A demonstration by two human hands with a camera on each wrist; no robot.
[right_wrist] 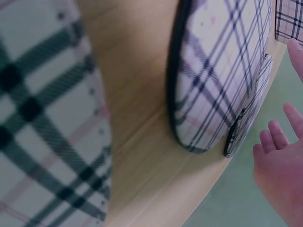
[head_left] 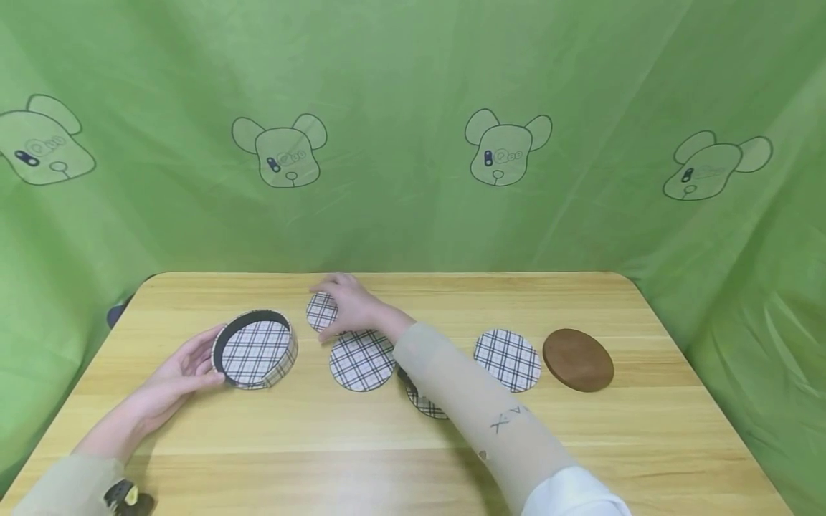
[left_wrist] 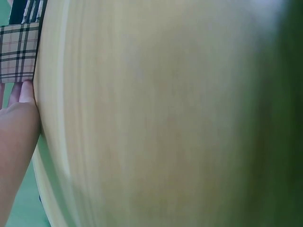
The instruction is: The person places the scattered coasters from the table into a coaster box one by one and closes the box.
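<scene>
My left hand [head_left: 187,369] grips the rim of a shallow round plaid holder [head_left: 284,365], thumb at the near side. A plaid lining covers its floor and its inner wall is black. It leans so its inside faces me; the left wrist view catches its plaid outer wall [left_wrist: 19,52] above my fingertips [left_wrist: 27,90]. My right hand [head_left: 353,304] spans a small plaid coaster [head_left: 321,309], thumb near, fingers far. In the right wrist view that coaster [right_wrist: 253,111] lies flat below my spread fingers. Right beside it lies a larger plaid coaster [head_left: 363,362].
Another plaid coaster [head_left: 508,360] and a brown round coaster [head_left: 578,360] lie to the right. My right sleeve [head_left: 464,401] partly covers a dark-edged plaid piece [head_left: 424,405]. Green curtains [head_left: 400,215] surround the wooden table [head_left: 290,459].
</scene>
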